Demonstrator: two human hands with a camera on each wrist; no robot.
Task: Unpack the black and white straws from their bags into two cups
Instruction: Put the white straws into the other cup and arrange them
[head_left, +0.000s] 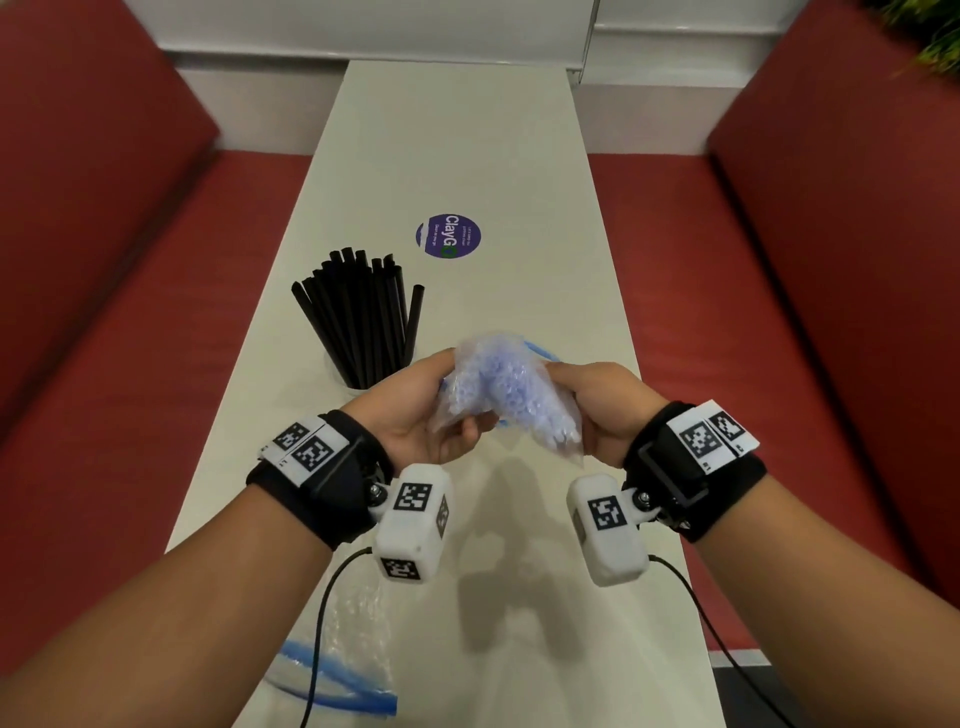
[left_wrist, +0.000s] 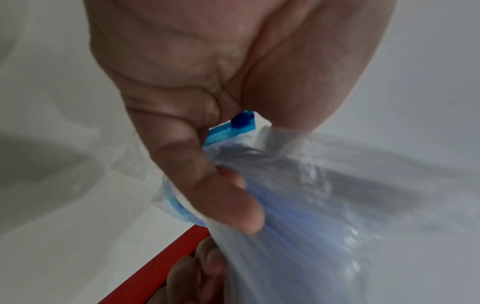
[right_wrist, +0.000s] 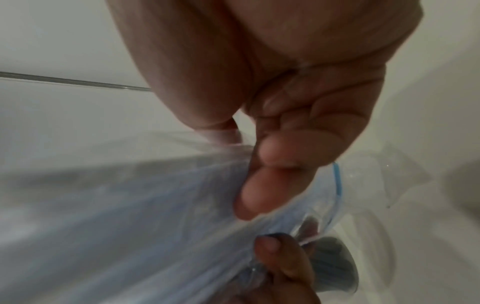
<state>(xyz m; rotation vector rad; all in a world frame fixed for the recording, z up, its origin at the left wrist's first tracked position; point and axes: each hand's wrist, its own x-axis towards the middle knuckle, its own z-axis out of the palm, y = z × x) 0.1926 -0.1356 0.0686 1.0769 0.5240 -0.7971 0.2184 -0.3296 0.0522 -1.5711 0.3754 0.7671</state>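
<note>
1. Both of your hands pinch the clear zip-top plastic bag of white straws (head_left: 506, 397), held above the long white table (head_left: 457, 156): your left hand (head_left: 421, 410) takes it from 9 o'clock, your right hand (head_left: 605, 410) from 3 o'clock.
2. Your left thumb and fingers (left_wrist: 221, 197) clamp the plastic right at the blue zip strip (left_wrist: 233, 128). Gripping either side this way looks meant for pulling the seal apart.
3. Your right fingers (right_wrist: 262, 195) pinch the film near the thin blue seal line (right_wrist: 337, 179).
4. At 11 o'clock from the bag, the black straws (head_left: 363, 317) stand fanned in a clear cup (head_left: 340, 376), so that half appears finished.
5. At 7 o'clock, by your left forearm, a flat clear bag with a blue zip (head_left: 337, 670) lies on the table, probably emptied.
6. Hidden or unclear: no second cup shows anywhere; it may sit behind your hands. Whether the seal is already parted cannot be told, as both wrist views are blurred. The straws read only as a pale bluish mass.
7. A round purple sticker (head_left: 448, 235) lies at 12 o'clock.
</note>
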